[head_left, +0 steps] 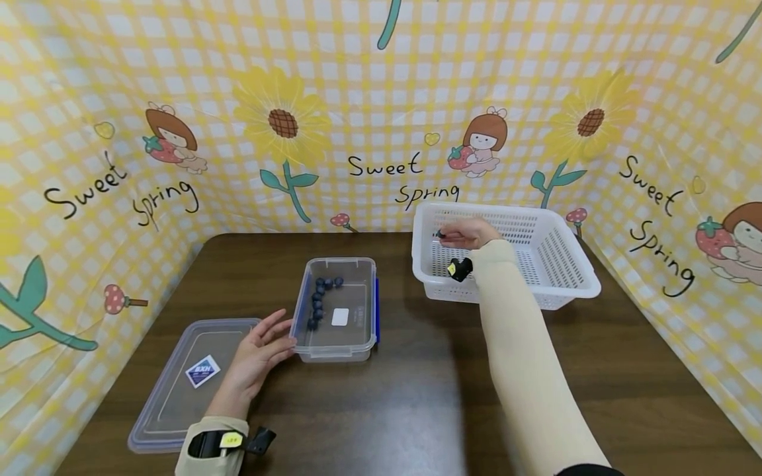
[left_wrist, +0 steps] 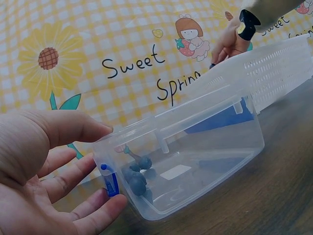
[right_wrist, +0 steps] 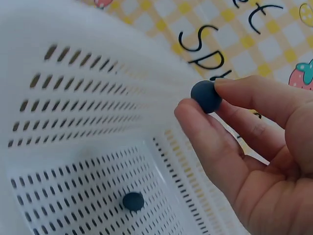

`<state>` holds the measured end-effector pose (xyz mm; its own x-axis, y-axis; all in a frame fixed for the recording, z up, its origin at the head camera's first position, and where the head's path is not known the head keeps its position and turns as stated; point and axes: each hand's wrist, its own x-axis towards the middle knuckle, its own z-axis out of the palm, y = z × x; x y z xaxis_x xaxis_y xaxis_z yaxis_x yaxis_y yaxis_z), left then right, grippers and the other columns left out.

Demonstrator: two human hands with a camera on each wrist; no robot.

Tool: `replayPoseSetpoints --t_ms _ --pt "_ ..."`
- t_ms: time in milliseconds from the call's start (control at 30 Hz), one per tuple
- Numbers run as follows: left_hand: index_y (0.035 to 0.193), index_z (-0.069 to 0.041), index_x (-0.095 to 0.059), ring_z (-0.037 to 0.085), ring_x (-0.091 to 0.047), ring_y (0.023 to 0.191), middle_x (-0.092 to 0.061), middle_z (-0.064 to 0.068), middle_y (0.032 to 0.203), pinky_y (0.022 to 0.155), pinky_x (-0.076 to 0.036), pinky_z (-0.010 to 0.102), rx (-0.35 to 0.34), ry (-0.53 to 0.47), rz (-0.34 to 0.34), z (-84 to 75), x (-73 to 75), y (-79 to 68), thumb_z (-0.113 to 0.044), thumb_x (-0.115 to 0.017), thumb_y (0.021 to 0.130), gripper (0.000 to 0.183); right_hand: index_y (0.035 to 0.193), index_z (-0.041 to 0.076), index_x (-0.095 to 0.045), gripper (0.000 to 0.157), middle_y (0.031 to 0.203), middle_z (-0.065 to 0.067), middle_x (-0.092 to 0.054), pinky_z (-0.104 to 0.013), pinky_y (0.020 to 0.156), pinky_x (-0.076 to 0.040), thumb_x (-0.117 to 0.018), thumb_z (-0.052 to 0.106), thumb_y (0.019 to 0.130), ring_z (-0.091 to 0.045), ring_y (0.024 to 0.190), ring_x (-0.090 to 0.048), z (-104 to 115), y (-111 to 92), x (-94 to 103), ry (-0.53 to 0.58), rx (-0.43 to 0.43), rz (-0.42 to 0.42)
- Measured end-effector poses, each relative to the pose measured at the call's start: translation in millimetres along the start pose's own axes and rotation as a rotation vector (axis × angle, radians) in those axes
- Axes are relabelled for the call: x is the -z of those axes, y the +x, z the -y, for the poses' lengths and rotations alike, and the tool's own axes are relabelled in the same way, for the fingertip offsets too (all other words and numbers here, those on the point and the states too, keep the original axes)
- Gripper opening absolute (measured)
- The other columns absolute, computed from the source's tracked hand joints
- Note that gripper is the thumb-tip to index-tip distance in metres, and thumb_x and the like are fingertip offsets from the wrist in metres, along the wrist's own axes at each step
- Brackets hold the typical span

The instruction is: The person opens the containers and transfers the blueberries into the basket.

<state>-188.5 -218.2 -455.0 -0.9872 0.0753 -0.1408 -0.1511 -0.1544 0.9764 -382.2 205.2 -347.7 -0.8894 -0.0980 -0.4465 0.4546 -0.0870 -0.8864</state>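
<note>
My right hand [head_left: 470, 233] is over the white basket [head_left: 506, 292] and pinches a blueberry [right_wrist: 206, 96] between thumb and fingertip. On the basket's perforated floor lies another blueberry [right_wrist: 133, 201], seen in the right wrist view. The clear plastic container [head_left: 357, 340] stands left of the basket and holds several blueberries [head_left: 318, 304] along its left side. At that container's left side, my left hand [head_left: 258, 350] rests its fingertips by the rim and the blue clip [left_wrist: 111, 182], fingers extended and spread.
A clear lid [head_left: 172, 403] with a blue-and-white label lies flat at the left, partly under my left forearm. The dark wooden table [head_left: 411, 396] carries everything. A yellow checked cloth [head_left: 369, 119] with printed flowers encloses the back and sides.
</note>
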Motion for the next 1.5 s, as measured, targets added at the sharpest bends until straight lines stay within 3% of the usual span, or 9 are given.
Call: replayPoseSetpoints --t_ms 133,300,367,467,600,867,1100,1367,1500 --pt "0.152 -0.005 -0.031 0.009 -0.063 0.095 -0.061 -0.01 0.116 0.084 -0.055 0.026 -0.005 -0.002 0.005 -0.2 -0.9 1.4 0.007 -0.061 0.094 0.067 0.105 -0.001 -0.06 0.011 0.128 -0.023 -0.056 -0.037 0.092 -0.054 -0.063 -0.002 0.094 -0.026 0.092 -0.068 -3 0 5.4 -0.066 -0.001 -0.065" --pt "0.151 -0.006 -0.033 0.01 -0.063 0.095 -0.062 -0.012 0.113 0.083 -0.055 0.026 -0.008 -0.004 0.004 -0.4 -0.9 1.2 0.007 -0.061 0.093 0.065 0.12 -0.005 -0.06 0.029 0.106 -0.017 -0.062 -0.039 0.094 -0.053 -0.067 -0.002 0.092 -0.034 0.114 -0.061 -6 1 7.9 -0.183 -0.011 -0.094" --pt "0.151 -0.006 -0.033 0.011 -0.063 0.095 -0.062 -0.012 0.113 0.083 -0.055 0.026 -0.009 -0.005 0.003 -0.8 -0.9 0.9 0.007 -0.061 0.093 0.065 0.13 -0.007 -0.056 0.04 0.108 -0.019 -0.063 -0.04 0.096 -0.052 -0.066 -0.002 0.092 -0.036 0.119 -0.058 -7 2 8.8 -0.222 -0.016 -0.082" --pt "0.151 -0.006 -0.033 0.01 -0.063 0.095 -0.062 -0.011 0.114 0.083 -0.055 0.026 -0.011 -0.005 0.004 -1.4 -1.5 0.9 0.007 -0.061 0.093 0.065 0.133 -0.009 -0.053 0.043 0.115 -0.022 -0.063 -0.04 0.097 -0.051 -0.066 -0.001 0.093 -0.034 0.11 -0.063 -8 4 10.6 -0.254 -0.015 -0.058" --pt "0.15 -0.006 -0.034 0.01 -0.063 0.095 -0.062 -0.011 0.114 0.083 -0.055 0.026 -0.015 -0.009 0.008 -2.1 -2.4 1.2 0.007 -0.061 0.093 0.064 0.128 -0.008 -0.056 0.036 0.104 -0.019 -0.066 -0.039 0.093 -0.054 -0.065 0.002 0.094 -0.029 0.095 -0.067 -8 4 10.5 -0.255 -0.019 -0.044" --pt "0.149 -0.006 -0.036 0.01 -0.064 0.094 -0.063 -0.01 0.114 0.082 -0.056 0.026 -0.028 -0.013 0.009 -1.8 -3.0 1.4 0.008 -0.061 0.093 0.063 0.137 -0.009 -0.047 0.042 0.097 -0.015 -0.063 -0.039 0.097 -0.051 -0.058 0.007 0.099 -0.025 0.091 -0.067 0 -2 0.7 -0.217 -0.046 0.034" --pt "0.151 -0.005 -0.033 0.01 -0.063 0.094 -0.062 -0.011 0.114 0.083 -0.056 0.026 -0.02 -0.005 0.001 -1.0 -1.3 1.2 0.008 -0.06 0.094 0.065 0.112 -0.004 -0.057 0.02 0.097 -0.017 -0.065 -0.04 0.091 -0.055 -0.064 0.005 0.095 -0.025 0.083 -0.068 11 -6 -22.6 -0.206 -0.003 0.075" --pt "0.153 -0.004 -0.03 0.01 -0.063 0.096 -0.06 -0.006 0.121 0.085 -0.055 0.027 0.001 0.01 -0.003 -0.1 -0.1 0.8 0.005 -0.062 0.094 0.068 0.137 -0.011 -0.047 0.045 0.114 -0.022 -0.06 -0.037 0.086 -0.057 -0.061 0.006 0.098 -0.025 0.089 -0.065 15 -9 -58.1 -0.243 0.029 0.151" --pt "0.153 -0.004 -0.029 0.01 -0.063 0.096 -0.059 -0.003 0.124 0.086 -0.055 0.027 0.012 0.014 -0.008 -0.4 -0.6 -0.3 0.004 -0.062 0.094 0.068 0.137 -0.01 -0.048 0.043 0.116 -0.025 -0.06 -0.036 0.083 -0.058 -0.06 0.004 0.098 -0.028 0.091 -0.066 10 -7 -77.3 -0.23 0.039 0.18"
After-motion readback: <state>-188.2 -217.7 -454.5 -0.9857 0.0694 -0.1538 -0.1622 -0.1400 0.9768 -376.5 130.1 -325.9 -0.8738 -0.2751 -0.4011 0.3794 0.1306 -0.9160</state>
